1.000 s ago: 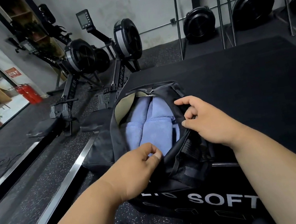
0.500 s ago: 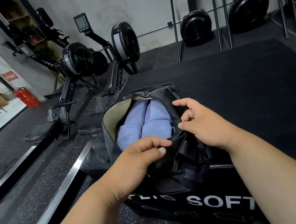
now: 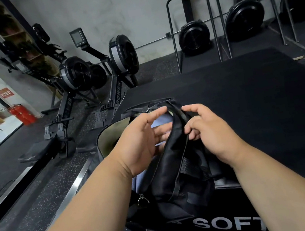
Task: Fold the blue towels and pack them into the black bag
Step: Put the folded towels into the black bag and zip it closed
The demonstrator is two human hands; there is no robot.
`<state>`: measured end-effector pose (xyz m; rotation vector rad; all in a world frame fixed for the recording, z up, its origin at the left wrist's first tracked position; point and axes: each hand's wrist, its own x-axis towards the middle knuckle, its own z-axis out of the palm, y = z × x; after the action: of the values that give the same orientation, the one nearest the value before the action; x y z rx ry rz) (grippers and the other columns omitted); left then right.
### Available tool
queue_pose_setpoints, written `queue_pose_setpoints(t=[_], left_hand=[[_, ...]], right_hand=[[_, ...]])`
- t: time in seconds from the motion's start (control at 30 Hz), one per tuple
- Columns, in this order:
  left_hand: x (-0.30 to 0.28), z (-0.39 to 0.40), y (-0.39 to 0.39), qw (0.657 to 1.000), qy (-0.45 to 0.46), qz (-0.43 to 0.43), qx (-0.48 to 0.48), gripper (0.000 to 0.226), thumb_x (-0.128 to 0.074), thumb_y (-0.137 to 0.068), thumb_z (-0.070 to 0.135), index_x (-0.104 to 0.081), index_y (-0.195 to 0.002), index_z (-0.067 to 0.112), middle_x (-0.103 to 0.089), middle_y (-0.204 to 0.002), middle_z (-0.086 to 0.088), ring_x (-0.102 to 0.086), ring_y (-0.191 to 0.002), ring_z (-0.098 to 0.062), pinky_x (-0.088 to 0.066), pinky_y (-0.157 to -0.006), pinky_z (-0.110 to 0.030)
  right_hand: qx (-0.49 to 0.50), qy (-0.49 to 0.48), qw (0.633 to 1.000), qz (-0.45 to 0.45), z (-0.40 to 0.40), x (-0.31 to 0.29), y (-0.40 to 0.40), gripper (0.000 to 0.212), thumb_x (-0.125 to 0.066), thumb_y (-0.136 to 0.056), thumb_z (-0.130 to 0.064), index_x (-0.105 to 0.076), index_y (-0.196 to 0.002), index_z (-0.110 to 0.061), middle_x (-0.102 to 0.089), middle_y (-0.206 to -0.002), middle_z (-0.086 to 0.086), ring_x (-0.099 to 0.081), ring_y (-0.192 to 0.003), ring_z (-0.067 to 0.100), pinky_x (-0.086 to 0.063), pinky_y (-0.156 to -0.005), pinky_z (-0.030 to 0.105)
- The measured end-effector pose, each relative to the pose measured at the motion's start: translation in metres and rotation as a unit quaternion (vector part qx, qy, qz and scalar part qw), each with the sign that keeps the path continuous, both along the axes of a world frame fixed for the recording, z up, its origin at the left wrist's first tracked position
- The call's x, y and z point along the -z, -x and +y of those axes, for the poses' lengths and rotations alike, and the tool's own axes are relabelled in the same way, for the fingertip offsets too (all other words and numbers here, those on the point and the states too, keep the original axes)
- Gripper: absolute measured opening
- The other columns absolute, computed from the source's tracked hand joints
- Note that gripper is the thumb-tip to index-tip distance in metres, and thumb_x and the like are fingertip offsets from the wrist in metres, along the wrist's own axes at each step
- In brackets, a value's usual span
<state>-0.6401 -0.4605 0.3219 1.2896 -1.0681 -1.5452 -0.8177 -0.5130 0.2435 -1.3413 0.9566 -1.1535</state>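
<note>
black bag (image 3: 169, 182) frame centre, on black box edge | blue towels (image 3: 161, 122) inside | right hand (image 3: 212, 134) pinches bag's rim flap | left hand (image 3: 142, 142) fingers loosely extended over opening, grasping nothing visible

Left hand (image 3: 142, 142) now up over the bag (image 3: 169, 178) mouth, right hand (image 3: 209, 132) pulling the bag's edge across, towels (image 3: 160, 123) mostly covered
</note>
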Motion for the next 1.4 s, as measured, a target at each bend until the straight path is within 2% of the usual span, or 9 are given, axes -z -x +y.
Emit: queue_pose_setpoints(t=[0.27,0.47,0.67,0.87,0.93,1.03,1.13,1.27,1.4], left_hand=[[-0.021,-0.057,0.000,0.998,0.043,0.032,-0.017,0.057,-0.038,-0.092,0.038,-0.056,-0.144,0.020,-0.069,-0.100,-0.004,-0.059,-0.094,-0.023,-0.042,-0.089,-0.040],[-0.012,-0.047,-0.043,0.965,0.071,-0.211,-0.138,0.028,-0.051,-0.083,0.034,-0.069,-0.098,0.020,-0.077,-0.116,-0.014,-0.063,-0.099,-0.023,-0.042,-0.083,-0.036],[-0.001,-0.030,-0.080,0.933,-0.002,-0.335,-0.134,0.035,-0.048,-0.063,0.036,-0.062,-0.090,0.018,-0.062,-0.101,-0.011,-0.055,-0.096,-0.026,-0.039,-0.083,-0.037],[-0.022,-0.039,-0.075,0.951,0.071,-0.255,-0.160,0.016,-0.052,-0.082,0.025,-0.067,-0.085,0.020,-0.049,-0.062,0.005,-0.042,-0.052,-0.010,-0.034,-0.051,-0.022],[-0.024,-0.032,-0.074,0.952,0.073,-0.267,-0.132,0.018,-0.051,-0.094,0.019,-0.067,-0.088,0.017,-0.054,-0.061,0.007,-0.047,-0.051,-0.007,-0.038,-0.049,-0.018],[-0.025,-0.008,-0.079,0.874,0.131,-0.455,-0.106,0.014,-0.056,-0.097,0.014,-0.069,-0.101,0.017,-0.064,-0.081,0.008,-0.052,-0.074,-0.014,-0.043,-0.067,-0.025],[-0.015,0.030,-0.080,0.823,0.121,-0.539,-0.135,0.013,-0.058,-0.092,0.019,-0.064,-0.101,0.026,-0.064,-0.073,0.014,-0.056,-0.067,-0.013,-0.045,-0.062,-0.029],[0.004,0.081,-0.082,0.678,0.150,-0.715,-0.085,0.041,-0.050,-0.084,0.047,-0.062,-0.121,0.036,-0.072,-0.101,0.015,-0.059,-0.107,-0.016,-0.046,-0.092,-0.037],[0.018,0.105,-0.083,0.638,0.113,-0.761,0.042,0.056,-0.038,-0.088,0.063,-0.050,-0.138,0.043,-0.072,-0.094,0.030,-0.045,-0.121,-0.003,-0.026,-0.104,-0.032]], right_hand=[[-0.003,-0.016,0.999,-0.029,-0.003,0.001,-0.001,0.048,-0.049,-0.090,-0.005,-0.062,-0.125,-0.035,-0.075,-0.091,0.007,-0.065,-0.077,0.015,-0.052,-0.078,0.031],[-0.028,0.024,0.998,0.045,-0.007,0.001,-0.004,0.047,-0.053,-0.094,-0.012,-0.059,-0.129,-0.043,-0.074,-0.091,0.000,-0.070,-0.087,0.018,-0.051,-0.086,0.031],[0.005,0.126,0.984,0.126,-0.001,-0.002,-0.018,0.037,-0.062,-0.097,-0.028,-0.063,-0.123,-0.054,-0.048,-0.083,-0.012,-0.049,-0.072,0.008,-0.047,-0.076,0.029],[0.003,0.137,0.984,0.118,0.002,0.001,-0.025,0.044,-0.058,-0.099,-0.033,-0.052,-0.134,-0.059,-0.048,-0.084,-0.014,-0.049,-0.075,0.007,-0.046,-0.080,0.031],[0.001,0.133,0.984,0.120,0.001,0.002,-0.026,0.042,-0.058,-0.099,-0.036,-0.052,-0.134,-0.058,-0.050,-0.081,-0.014,-0.050,-0.074,0.006,-0.046,-0.079,0.031],[0.008,0.132,0.984,0.123,0.000,0.002,-0.029,0.039,-0.059,-0.098,-0.038,-0.053,-0.133,-0.057,-0.052,-0.080,-0.011,-0.051,-0.074,0.006,-0.045,-0.078,0.030],[0.005,0.133,0.983,0.129,0.000,0.002,-0.033,0.037,-0.061,-0.098,-0.039,-0.055,-0.131,-0.056,-0.054,-0.079,-0.009,-0.052,-0.072,0.006,-0.045,-0.077,0.029],[-0.001,0.130,0.983,0.126,0.004,0.001,-0.039,0.040,-0.061,-0.100,-0.040,-0.054,-0.137,-0.053,-0.057,-0.080,-0.008,-0.054,-0.071,0.004,-0.044,-0.078,0.027],[-0.008,0.128,0.984,0.125,0.009,-0.002,-0.047,0.050,-0.065,-0.099,-0.041,-0.048,-0.145,-0.053,-0.062,-0.088,0.000,-0.056,-0.072,0.005,-0.047,-0.078,0.027]])
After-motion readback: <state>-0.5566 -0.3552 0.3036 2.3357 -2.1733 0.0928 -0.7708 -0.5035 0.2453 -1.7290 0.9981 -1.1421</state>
